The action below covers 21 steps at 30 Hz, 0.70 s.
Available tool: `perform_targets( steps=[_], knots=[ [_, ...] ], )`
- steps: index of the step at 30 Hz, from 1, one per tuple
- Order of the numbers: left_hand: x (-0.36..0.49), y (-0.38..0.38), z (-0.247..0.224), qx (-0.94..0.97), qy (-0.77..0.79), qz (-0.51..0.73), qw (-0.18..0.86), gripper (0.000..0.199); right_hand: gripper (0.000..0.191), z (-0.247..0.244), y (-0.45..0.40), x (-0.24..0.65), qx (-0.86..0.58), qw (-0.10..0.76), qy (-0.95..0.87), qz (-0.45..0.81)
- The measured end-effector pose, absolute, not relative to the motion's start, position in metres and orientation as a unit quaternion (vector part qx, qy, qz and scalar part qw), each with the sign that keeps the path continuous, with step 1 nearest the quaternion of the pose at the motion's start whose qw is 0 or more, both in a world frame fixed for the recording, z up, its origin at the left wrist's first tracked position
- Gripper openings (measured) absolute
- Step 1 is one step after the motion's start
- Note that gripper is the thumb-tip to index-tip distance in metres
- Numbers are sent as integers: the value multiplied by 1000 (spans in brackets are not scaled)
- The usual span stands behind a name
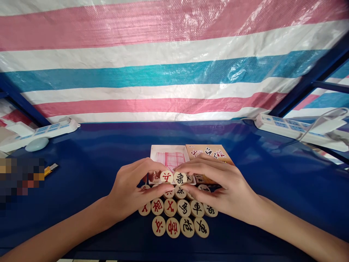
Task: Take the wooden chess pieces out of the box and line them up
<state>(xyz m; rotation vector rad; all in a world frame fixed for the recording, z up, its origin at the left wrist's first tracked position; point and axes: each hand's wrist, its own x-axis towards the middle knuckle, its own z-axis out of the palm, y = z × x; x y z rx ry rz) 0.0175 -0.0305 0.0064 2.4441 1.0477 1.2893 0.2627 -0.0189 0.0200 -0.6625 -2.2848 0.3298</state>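
Between the thumb and fingers of my left hand (pixel 136 183) is a round wooden piece with a red character (pixel 166 177). My right hand (pixel 215 180) pinches a matching piece with a black character (pixel 180 178), right beside the red one. Both are above the near edge of an open white box (pixel 156 151), which has a red-lined sheet (pixel 171 159) inside. Below my hands, several round pieces lie in rows on the blue table, red characters (pixel 173 227) on the left and black ones (pixel 201 227) on the right. My fingers partly hide the upper row.
A printed box lid (pixel 222 152) lies right of the white box. Power strips (pixel 51 129) (pixel 289 125) rest at both back corners, with a pale mouse-shaped object (pixel 37 144) at left. A yellow cutter (pixel 51 169) lies beside a pixelated area. Striped sheeting (pixel 163 76) hangs behind.
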Motion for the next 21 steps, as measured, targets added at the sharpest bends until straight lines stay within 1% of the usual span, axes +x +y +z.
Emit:
perform_targets(
  steps=[10,14,17,21],
  knots=[
    [16,-31,9,822,359,433,86,22,30,23,-20,263,-270,353,-886,132],
    [16,-29,6,820,344,444,110,27,35,20,-21,265,-268,355,-886,129],
    [16,-29,7,820,346,438,126,26,40,19,-20,264,-267,360,-886,120],
    [16,-31,7,819,348,437,132,25,40,17,-18,263,-266,364,-885,118]
  ],
)
